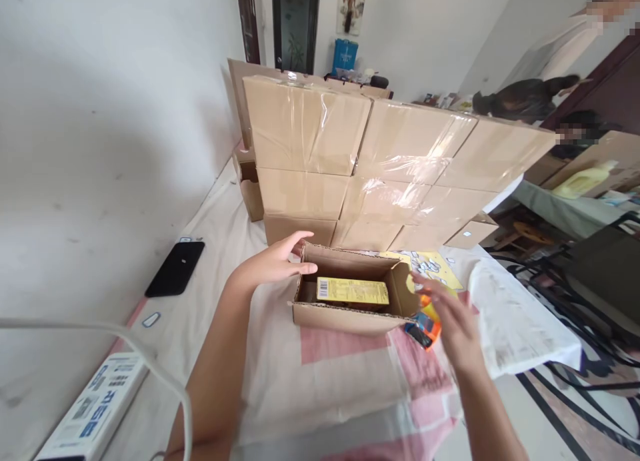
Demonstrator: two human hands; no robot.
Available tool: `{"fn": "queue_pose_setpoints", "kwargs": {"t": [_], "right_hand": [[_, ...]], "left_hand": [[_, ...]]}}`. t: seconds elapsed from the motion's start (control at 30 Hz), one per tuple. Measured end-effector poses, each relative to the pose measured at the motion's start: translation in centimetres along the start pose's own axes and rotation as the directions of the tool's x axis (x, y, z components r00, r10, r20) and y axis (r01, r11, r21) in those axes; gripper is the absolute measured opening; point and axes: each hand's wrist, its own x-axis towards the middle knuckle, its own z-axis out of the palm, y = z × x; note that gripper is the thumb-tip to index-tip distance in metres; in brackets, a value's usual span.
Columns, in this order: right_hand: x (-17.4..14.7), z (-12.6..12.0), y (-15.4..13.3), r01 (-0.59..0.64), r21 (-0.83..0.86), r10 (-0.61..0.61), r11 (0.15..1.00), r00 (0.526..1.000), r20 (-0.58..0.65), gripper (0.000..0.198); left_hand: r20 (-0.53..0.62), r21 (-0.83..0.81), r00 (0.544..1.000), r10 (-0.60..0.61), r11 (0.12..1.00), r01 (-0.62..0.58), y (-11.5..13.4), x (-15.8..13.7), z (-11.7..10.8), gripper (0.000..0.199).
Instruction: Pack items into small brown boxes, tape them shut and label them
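An open cardboard box point(345, 318) sits on the cloth-covered table, and a yellow printed carton point(353, 291) with a barcode lies inside it. My left hand point(275, 260) is at the box's left end, thumb and fingers spread beside the top edge; whether it touches the cardboard I cannot tell. At the right end is my right hand point(450, 314), its fingers stretched out near the rim and holding nothing I can see. Close under that hand lies an orange and blue object point(424, 328), partly covered, whose kind is unclear.
Behind the box stands a wall of taped cardboard point(390, 161). A yellow sheet with small pieces point(430, 268) lies at its foot. On the left are a black phone-like slab point(176, 269), a white printed box point(95, 408) and a white cable point(165, 374). A person point(555, 54) is at the upper right.
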Motion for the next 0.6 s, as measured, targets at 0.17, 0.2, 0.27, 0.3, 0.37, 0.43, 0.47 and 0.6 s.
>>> {"fn": "queue_pose_setpoints", "kwargs": {"t": [0.17, 0.2, 0.27, 0.3, 0.37, 0.43, 0.47, 0.6], "right_hand": [[-1.7, 5.2, 1.0, 0.091, 0.098, -0.113, 0.991, 0.959, 0.259, 0.041], [-1.7, 5.4, 0.9, 0.098, 0.112, -0.122, 0.989, 0.965, 0.233, 0.042], [-2.0, 5.1, 1.2, 0.166, 0.129, -0.182, 0.978, 0.974, 0.131, 0.048], [-2.3, 4.9, 1.5, 0.216, 0.114, -0.226, 0.970, 0.970, 0.083, 0.054], [-3.1, 4.8, 2.1, 0.275, 0.042, -0.277, 0.960, 0.960, 0.045, 0.068], [-3.4, 5.3, 2.6, 0.213, 0.007, -0.213, 0.977, 0.974, 0.072, 0.077], [-3.2, 5.8, 2.6, 0.123, 0.039, -0.125, 0.992, 0.989, 0.079, 0.076], [-1.0, 8.2, 2.6, -0.282, 0.363, 0.258, 0.888, 0.960, 0.112, 0.067]], "left_hand": [[-0.201, 0.213, 0.954, 0.223, 0.960, -0.179, -1.0, 2.5, 2.9, 0.086], [-0.177, 0.192, 0.950, 0.258, 0.956, -0.224, -1.3, 3.0, 3.1, 0.073], [-0.065, 0.070, 0.949, 0.308, 0.950, -0.303, -1.9, 3.5, 2.9, 0.056], [-0.006, -0.003, 0.952, 0.305, 0.952, -0.305, -2.2, 3.6, 2.6, 0.056], [0.097, -0.085, 0.964, 0.246, 0.967, -0.238, -2.6, 3.6, 1.9, 0.056], [0.168, -0.064, 0.969, 0.181, 0.983, -0.172, -2.5, 3.2, 1.2, 0.049], [0.193, -0.035, 0.968, 0.158, 0.987, -0.154, -2.2, 2.9, 0.8, 0.048], [0.020, 0.023, 0.998, 0.066, 0.998, -0.066, 0.9, 0.8, 0.5, 0.050]]}}
